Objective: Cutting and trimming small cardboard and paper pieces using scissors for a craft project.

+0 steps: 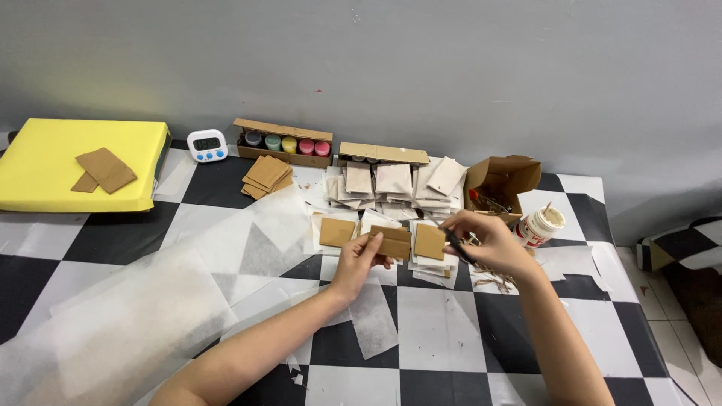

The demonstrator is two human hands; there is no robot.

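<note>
Background: a plain grey wall is seen behind a counter [421, 331] covered in a black-and-white chequered cloth.
Head view, left hand: the left hand [359, 259] is closed on one end of a brown cardboard piece [392, 242], which is held just above the counter near its middle.
Head view, right hand: the right hand [485, 242] is closed around dark-handled scissors [456, 246], held close to the other end of the cardboard piece; whether the blades touch it cannot be told.
Nearby: two more cardboard squares [337, 231] are laid beside the held piece, on white paper sheets [391, 180].
Further back: a box of paint pots [284, 143], a small timer [207, 145], a cardboard stack [266, 176], an open carton [500, 180] and a white glue bottle [538, 225] are set out; a yellow box [45, 162] is placed at the left.
Risk: a crooked cut is judged likely if the cardboard is turned in the grip; the left fingers could be nicked, being close to the blades.
Risk, second: the glue bottle could be knocked over by the right forearm, which lies just beside it.
</note>
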